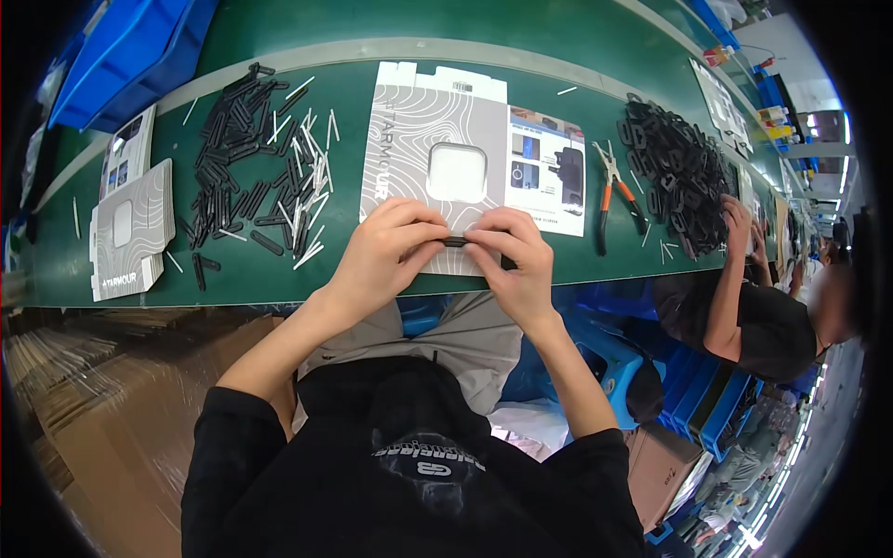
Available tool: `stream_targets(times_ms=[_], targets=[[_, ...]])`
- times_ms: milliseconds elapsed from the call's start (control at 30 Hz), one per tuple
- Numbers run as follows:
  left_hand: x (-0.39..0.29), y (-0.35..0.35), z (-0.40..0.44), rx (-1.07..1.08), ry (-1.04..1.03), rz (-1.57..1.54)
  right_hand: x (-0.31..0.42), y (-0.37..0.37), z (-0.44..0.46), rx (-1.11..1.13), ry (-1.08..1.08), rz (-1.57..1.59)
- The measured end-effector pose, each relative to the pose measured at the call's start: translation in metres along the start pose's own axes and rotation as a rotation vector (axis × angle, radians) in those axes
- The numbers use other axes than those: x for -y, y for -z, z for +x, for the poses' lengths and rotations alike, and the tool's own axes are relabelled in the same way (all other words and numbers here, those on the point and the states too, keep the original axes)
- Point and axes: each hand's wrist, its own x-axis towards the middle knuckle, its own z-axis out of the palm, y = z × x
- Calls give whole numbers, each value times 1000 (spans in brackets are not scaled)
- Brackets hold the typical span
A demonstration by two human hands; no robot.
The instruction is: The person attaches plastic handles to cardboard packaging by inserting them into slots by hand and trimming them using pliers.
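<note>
My left hand (386, 249) and my right hand (517, 263) meet over the lower part of a flat printed cardboard sleeve (402, 126). Between them is a small black plastic bar (454, 242), with one end pinched in the fingertips of each hand. The sleeve is grey with wavy white lines and a rounded square window. Beside its right edge shows a printed panel (547, 200) with product pictures. Fingers cover both ends of the bar.
Left lie loose black bars (219, 172), white sticks (316, 172) and stacked sleeves (153, 228). Orange-handled pliers (606, 197) lie right, before a heap of black plastic parts (674, 172). A co-worker's hand (737, 223) touches that heap. A blue bin (130, 60) stands back left.
</note>
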Motion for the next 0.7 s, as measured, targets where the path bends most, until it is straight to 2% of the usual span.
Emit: stream_targets(times_ms=[67, 233, 400, 467, 533, 600, 633, 700], targets=[[2, -1, 1, 5, 36, -36, -3, 0, 2, 7, -24, 58], [0, -3, -6, -29, 95, 4, 2, -3, 2, 44, 24, -98], [1, -7, 0, -62, -20, 41, -5, 6, 4, 81, 55, -134], [0, -7, 0, -71, -53, 18, 2, 9, 1, -29, 55, -183], [0, -5, -1, -41, 24, -11, 3, 12, -2, -127, 52, -221], [2, -1, 3, -52, 7, -25, -10, 51, -5, -297, 217, -639], [1, -2, 0, -54, 15, -25, -15, 69, -8, -270, 230, -653], [1, -3, -2, -40, 14, -15, -27, 96, -12, -448, -8, -872]])
